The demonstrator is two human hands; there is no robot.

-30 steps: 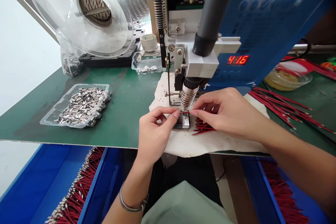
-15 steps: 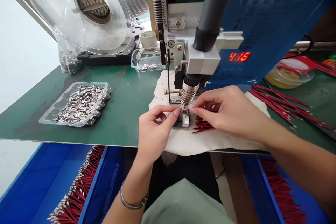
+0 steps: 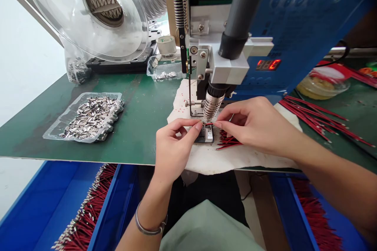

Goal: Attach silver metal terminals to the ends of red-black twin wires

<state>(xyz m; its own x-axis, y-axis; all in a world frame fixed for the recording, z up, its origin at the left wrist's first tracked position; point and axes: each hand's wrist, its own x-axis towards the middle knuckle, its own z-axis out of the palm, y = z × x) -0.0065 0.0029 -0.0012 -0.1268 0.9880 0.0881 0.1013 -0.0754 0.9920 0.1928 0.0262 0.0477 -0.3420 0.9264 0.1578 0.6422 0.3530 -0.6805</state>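
Under the tip of a soldering machine's head (image 3: 212, 106), my two hands meet at a small metal fixture (image 3: 209, 134). My left hand (image 3: 176, 145) is closed in a pinch at the fixture's left side; whatever lies between thumb and forefinger is hidden. From the right, my right hand (image 3: 250, 125) pinches a thin red wire (image 3: 209, 124), which lies across the top of the fixture beneath the tip. A bunch of red-and-black wires (image 3: 228, 141) rests on the white sheet (image 3: 218, 160), partly covered by my right hand.
A clear tray (image 3: 53, 132) of small metal cylinders stands on the green table (image 3: 141, 125) at left. More wires (image 3: 321, 117) lie at right beside a round container (image 3: 321, 88). Blue bins (image 3: 59, 188) with red wires sit below the table edge. A blue control box (image 3: 297, 35) rises behind.
My hands keep practically the same pinched pose at the fixture. The red digits on the control box have changed. The machine's head appears shifted very slightly.
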